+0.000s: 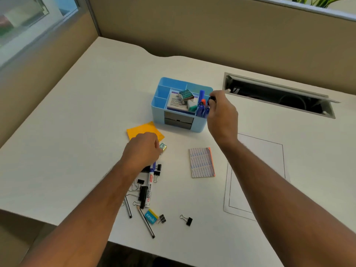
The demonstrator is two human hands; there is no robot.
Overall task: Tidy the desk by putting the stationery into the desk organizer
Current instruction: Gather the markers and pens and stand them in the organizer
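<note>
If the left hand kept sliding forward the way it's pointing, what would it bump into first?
Most likely the small teal box right at the left hand's fingertips, with the orange sticky notes just beyond it. The blue organizer lies further on; depth is hard to judge.

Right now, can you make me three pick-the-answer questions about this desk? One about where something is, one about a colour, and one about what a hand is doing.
1. Where does the orange sticky pad lie?
A. on the desk in front of the organizer
B. inside the organizer
C. on the window sill

2. What colour is the desk organizer?
A. red
B. light blue
C. black

3. What is the right hand doing?
A. lying flat on the desk
B. holding a dark object at the organizer's right end
C. holding a pencil

Answers: 1 A, the pad sits on the desk surface by the left hand. 2 B, its walls are pale blue. 3 B, the fingers pinch something dark there.
</note>
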